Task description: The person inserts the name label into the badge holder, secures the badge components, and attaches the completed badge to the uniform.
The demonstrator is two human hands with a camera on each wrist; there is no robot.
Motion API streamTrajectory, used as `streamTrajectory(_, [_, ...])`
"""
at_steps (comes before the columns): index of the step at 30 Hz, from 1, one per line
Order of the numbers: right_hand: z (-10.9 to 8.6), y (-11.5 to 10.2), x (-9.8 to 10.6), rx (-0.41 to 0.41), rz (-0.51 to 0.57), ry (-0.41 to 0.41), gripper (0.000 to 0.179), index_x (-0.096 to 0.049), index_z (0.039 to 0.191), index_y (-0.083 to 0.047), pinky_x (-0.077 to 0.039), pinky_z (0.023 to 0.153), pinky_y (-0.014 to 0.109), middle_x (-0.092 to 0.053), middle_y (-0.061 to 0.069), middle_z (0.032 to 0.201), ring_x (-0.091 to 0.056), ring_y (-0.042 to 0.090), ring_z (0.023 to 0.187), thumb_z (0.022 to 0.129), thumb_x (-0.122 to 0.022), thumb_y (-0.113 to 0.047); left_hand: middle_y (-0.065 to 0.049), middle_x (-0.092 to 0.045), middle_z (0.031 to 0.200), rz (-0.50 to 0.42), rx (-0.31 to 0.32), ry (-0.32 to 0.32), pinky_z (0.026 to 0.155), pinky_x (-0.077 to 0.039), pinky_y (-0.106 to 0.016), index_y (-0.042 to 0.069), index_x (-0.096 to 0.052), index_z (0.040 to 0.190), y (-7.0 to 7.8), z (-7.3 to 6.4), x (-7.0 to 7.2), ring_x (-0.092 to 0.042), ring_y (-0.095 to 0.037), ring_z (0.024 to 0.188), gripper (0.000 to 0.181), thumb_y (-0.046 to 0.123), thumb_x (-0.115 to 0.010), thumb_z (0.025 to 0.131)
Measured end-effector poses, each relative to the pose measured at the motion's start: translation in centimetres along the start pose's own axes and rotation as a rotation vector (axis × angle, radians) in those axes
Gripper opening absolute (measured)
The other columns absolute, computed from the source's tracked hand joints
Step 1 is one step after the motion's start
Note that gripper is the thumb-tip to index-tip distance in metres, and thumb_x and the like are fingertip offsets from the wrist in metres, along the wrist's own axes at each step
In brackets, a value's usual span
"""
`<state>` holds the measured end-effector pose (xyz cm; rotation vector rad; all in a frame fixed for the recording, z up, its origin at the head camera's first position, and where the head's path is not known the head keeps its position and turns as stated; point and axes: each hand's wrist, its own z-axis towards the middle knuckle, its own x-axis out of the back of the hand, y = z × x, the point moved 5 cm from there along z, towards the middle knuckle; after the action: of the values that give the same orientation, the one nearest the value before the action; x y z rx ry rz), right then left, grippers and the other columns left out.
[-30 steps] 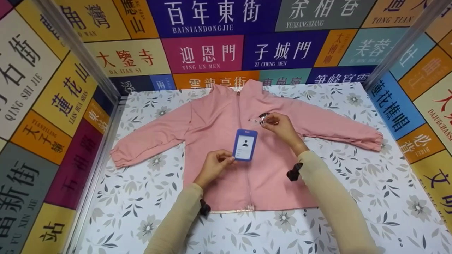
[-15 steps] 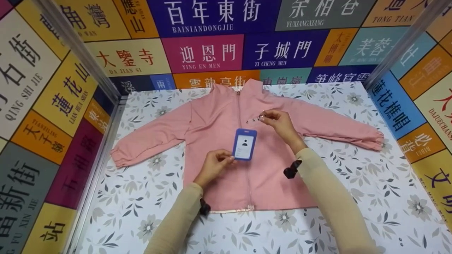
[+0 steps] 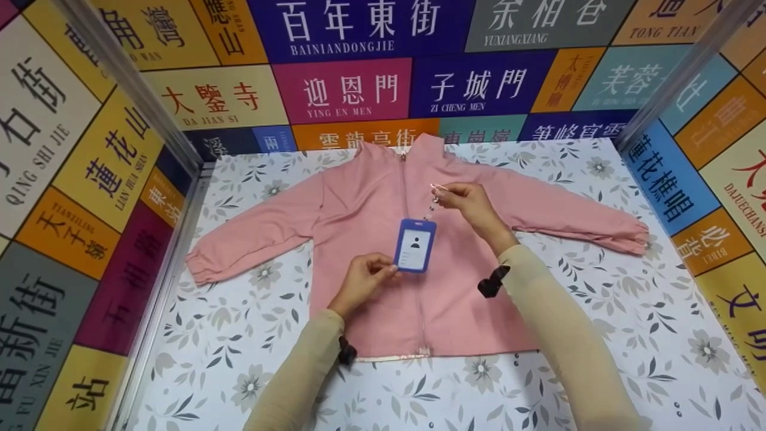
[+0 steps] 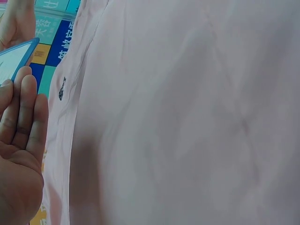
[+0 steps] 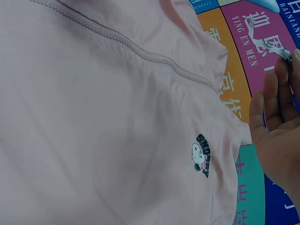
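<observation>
My left hand [image 3: 362, 281] pinches the lower left corner of a blue-framed ID badge holder [image 3: 415, 245] with a white card, upright above a pink zip jacket [image 3: 365, 227]. In the left wrist view, the badge holder [image 4: 16, 58] sits between thumb and fingers. My right hand [image 3: 473, 200] pinches a metal badge clip [image 3: 438, 188] above the badge. From the clip a clear strap [image 5: 258, 37] with small snaps hangs toward the badge's top slot. Whether the strap passes through that slot I cannot tell.
The jacket lies spread with both sleeves out on a table [image 3: 239, 335] covered in floral print. A small dog print [image 5: 200, 154] marks its chest. Panels [image 3: 341, 90] with street names stand behind and at both sides.
My right hand has moved slightly left and up, and the clip has turned. Its strap now hangs down to the badge's top instead of pointing left. The left hand and badge stay put.
</observation>
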<state>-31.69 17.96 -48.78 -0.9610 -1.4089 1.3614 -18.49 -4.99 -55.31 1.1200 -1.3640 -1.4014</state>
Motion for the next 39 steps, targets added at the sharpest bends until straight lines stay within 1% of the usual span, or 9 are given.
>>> streamTrajectory(4, [0.1, -0.3, -0.5, 0.002, 0.008, -0.009, 0.030, -0.074, 0.113, -0.003, -0.057, 0.084, 0.022, -0.077, 0.002, 0.101, -0.070, 0.007, 0.085, 0.092, -0.070, -0.024, -0.044, -0.064, 0.095, -0.006, -0.012, -0.010, 0.086, -0.055, -0.058, -0.017, -0.065, 0.100, 1.2, -0.5, -0.2, -0.063, -0.060, 0.091, 0.015, -0.007, -0.064, 0.089])
streamTrajectory(6, [0.2, -0.4, -0.7, -0.005, 0.018, -0.015, 0.029, -0.074, 0.112, -0.004, -0.057, 0.085, 0.022, -0.077, 0.000, 0.099, -0.070, 0.007, 0.085, 0.092, -0.070, -0.024, -0.045, -0.064, 0.095, -0.014, -0.018, -0.013, 0.086, -0.054, -0.060, -0.018, -0.065, 0.100, 1.5, -0.6, -0.3, -0.062, -0.061, 0.091, 0.015, -0.008, -0.063, 0.089])
streamTrajectory(7, [0.2, -0.4, -0.8, -0.006, 0.024, -0.017, 0.029, -0.074, 0.112, -0.003, -0.058, 0.085, 0.023, -0.077, 0.002, 0.100, -0.070, 0.007, 0.085, 0.092, -0.070, -0.024, -0.045, -0.064, 0.094, -0.009, -0.023, -0.011, 0.085, -0.054, -0.059, -0.018, -0.065, 0.099, 1.6, -0.6, -0.3, -0.063, -0.061, 0.090, 0.014, -0.008, -0.063, 0.089])
streamTrajectory(13, [0.2, -0.9, -1.5, -0.006, 0.027, -0.061, 0.032, -0.071, 0.115, 0.001, -0.058, 0.085, 0.024, -0.077, 0.005, 0.099, -0.069, 0.007, 0.084, 0.093, -0.068, -0.022, -0.045, -0.064, 0.095, -0.004, -0.025, -0.013, 0.085, -0.053, -0.061, -0.018, -0.065, 0.100, 1.6, -0.5, -0.3, -0.062, -0.061, 0.091, 0.014, -0.008, -0.063, 0.089])
streamTrajectory(17, [0.1, -1.2, -1.8, -0.012, 0.029, -0.094, 0.027, -0.072, 0.114, -0.001, -0.057, 0.086, 0.024, -0.076, 0.000, 0.094, -0.068, 0.008, 0.084, 0.095, -0.066, -0.019, -0.044, -0.064, 0.095, 0.005, -0.024, -0.019, 0.085, -0.054, -0.059, -0.018, -0.065, 0.100, 1.5, -0.5, -0.3, -0.063, -0.061, 0.090, 0.015, -0.008, -0.063, 0.089])
streamTrajectory(24, [-0.6, -2.4, -2.6, -0.028, -0.002, -0.154, 0.032, -0.065, 0.118, 0.011, -0.056, 0.088, 0.024, -0.074, -0.007, 0.093, -0.067, 0.010, 0.086, 0.099, -0.059, -0.014, -0.045, -0.064, 0.096, 0.015, -0.030, -0.011, 0.084, -0.055, -0.057, -0.018, -0.065, 0.101, 1.5, -0.5, -0.3, -0.063, -0.060, 0.091, 0.016, -0.007, -0.064, 0.090])
streamTrajectory(29, [-0.5, -1.9, -2.8, -0.045, 0.013, -0.167, 0.030, -0.066, 0.118, 0.009, -0.056, 0.088, 0.025, -0.074, -0.008, 0.093, -0.067, 0.011, 0.085, 0.099, -0.058, -0.014, -0.044, -0.064, 0.095, 0.016, -0.035, -0.006, 0.084, -0.055, -0.057, -0.017, -0.066, 0.100, 1.5, -0.6, -0.3, -0.063, -0.060, 0.091, 0.016, -0.006, -0.064, 0.090])
streamTrajectory(34, [-0.5, -1.6, -3.1, -0.031, 0.024, -0.171, 0.033, -0.065, 0.118, 0.010, -0.056, 0.087, 0.025, -0.074, -0.008, 0.092, -0.066, 0.008, 0.081, 0.099, -0.059, -0.017, -0.043, -0.065, 0.093, 0.039, -0.045, -0.009, 0.083, -0.055, -0.058, -0.016, -0.066, 0.099, 1.5, -0.6, -0.3, -0.063, -0.060, 0.089, 0.015, -0.006, -0.065, 0.089])
streamTrajectory(39, [-0.7, -1.8, -3.5, -0.013, 0.039, -0.181, 0.034, -0.064, 0.118, 0.011, -0.057, 0.086, 0.025, -0.074, -0.007, 0.093, -0.066, 0.008, 0.081, 0.100, -0.058, -0.016, -0.043, -0.065, 0.094, 0.029, -0.036, -0.015, 0.084, -0.054, -0.058, -0.018, -0.066, 0.099, 1.6, -0.5, -0.3, -0.063, -0.060, 0.089, 0.015, -0.006, -0.065, 0.089])
